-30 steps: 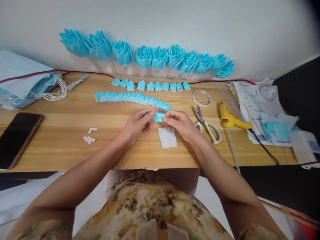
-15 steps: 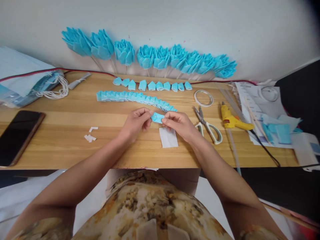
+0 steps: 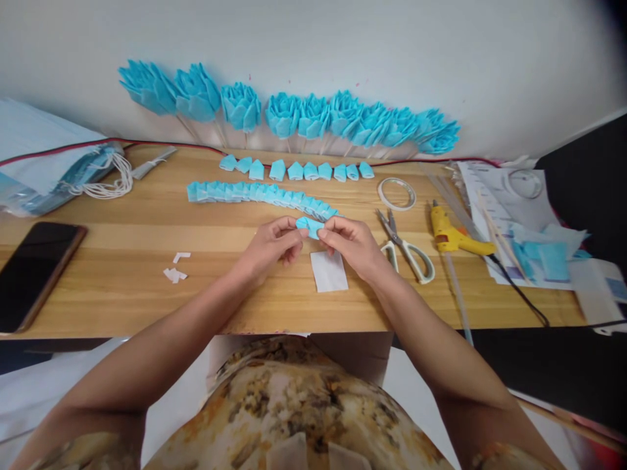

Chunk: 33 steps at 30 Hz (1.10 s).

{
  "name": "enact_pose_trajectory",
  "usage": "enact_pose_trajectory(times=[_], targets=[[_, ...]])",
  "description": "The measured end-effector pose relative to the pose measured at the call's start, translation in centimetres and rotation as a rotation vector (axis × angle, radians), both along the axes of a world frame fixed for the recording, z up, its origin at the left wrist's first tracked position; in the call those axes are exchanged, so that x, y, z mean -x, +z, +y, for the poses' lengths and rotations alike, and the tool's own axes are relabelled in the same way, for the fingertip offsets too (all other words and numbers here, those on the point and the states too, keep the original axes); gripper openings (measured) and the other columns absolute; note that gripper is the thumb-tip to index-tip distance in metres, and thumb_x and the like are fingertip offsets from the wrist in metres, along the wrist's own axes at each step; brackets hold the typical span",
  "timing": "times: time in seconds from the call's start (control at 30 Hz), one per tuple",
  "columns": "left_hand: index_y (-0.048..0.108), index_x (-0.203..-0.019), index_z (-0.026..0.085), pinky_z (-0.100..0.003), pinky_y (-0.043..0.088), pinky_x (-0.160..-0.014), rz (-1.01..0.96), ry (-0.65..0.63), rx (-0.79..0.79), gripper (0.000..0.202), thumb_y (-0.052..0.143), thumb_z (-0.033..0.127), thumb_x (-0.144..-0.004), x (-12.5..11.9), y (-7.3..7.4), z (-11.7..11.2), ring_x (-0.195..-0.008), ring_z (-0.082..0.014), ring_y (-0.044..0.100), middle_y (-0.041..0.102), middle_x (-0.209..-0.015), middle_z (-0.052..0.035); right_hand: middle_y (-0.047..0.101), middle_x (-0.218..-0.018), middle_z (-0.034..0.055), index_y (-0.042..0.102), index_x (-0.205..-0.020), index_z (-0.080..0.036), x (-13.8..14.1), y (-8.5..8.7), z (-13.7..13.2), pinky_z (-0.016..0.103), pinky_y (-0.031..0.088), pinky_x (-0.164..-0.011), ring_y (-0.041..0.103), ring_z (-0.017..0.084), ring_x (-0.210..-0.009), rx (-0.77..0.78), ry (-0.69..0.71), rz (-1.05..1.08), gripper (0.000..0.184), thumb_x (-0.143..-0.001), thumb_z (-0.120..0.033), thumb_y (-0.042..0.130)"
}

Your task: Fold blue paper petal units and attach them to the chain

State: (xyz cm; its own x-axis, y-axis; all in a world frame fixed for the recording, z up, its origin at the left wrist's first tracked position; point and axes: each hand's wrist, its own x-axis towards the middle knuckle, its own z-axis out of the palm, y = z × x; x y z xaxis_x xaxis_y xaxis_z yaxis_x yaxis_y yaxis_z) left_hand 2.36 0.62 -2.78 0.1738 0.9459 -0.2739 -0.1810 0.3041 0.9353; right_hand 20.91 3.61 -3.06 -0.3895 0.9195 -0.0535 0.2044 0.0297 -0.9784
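Note:
Between my two hands is a small folded blue petal, held above the table. My left hand pinches its left end, the thumb lying near the fold. At its right end, the thumb and fingers of my right hand are closed on it. A white square sheet lies on the table just below my right hand. Right behind my hands runs a curved row of overlapping folded blue petals. Farther back stands a line of separate pointed blue petals.
Blue flowers on sticks lean along the wall. Scissors, a tape roll and a yellow glue gun lie right. A phone, white scraps and a bag with white cords are left.
My left thumb and fingers have shifted on the blue petal, and its left end looks folded differently. My right hand keeps its pinch. The whole view has shifted slightly.

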Motion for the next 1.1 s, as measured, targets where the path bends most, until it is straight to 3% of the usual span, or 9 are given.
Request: enact_pose_trajectory(times=[0.87,1.1], targets=[[0.055,-0.075,0.019,-0.021,0.03,-0.045,0.11,0.005,-0.057,0.025,0.071,0.038,-0.077,0.0,-0.1,0.0,-0.043,-0.0071,0.04,0.051,-0.049,0.0058,0.046,-0.057,-0.0051,0.052,-0.061,-0.021,0.6,0.8,-0.4,0.027,0.029,-0.055,0.036,0.01,-0.055,-0.068,0.023,-0.045,0.039,-0.082,-0.049,0.068],[0.056,-0.074,0.019,-0.022,0.026,-0.046,0.113,-0.02,-0.077,0.021,0.068,0.035,-0.078,0.2,-0.1,-0.1,-0.044,-0.0071,0.035,0.047,-0.046,0.006,0.063,-0.074,0.0019,0.068,-0.077,-0.02,-0.5,0.2,0.2,0.028,0.042,-0.059,0.053,0.014,-0.065,0.002,0.02,-0.005,0.034,-0.088,-0.051,0.062]])
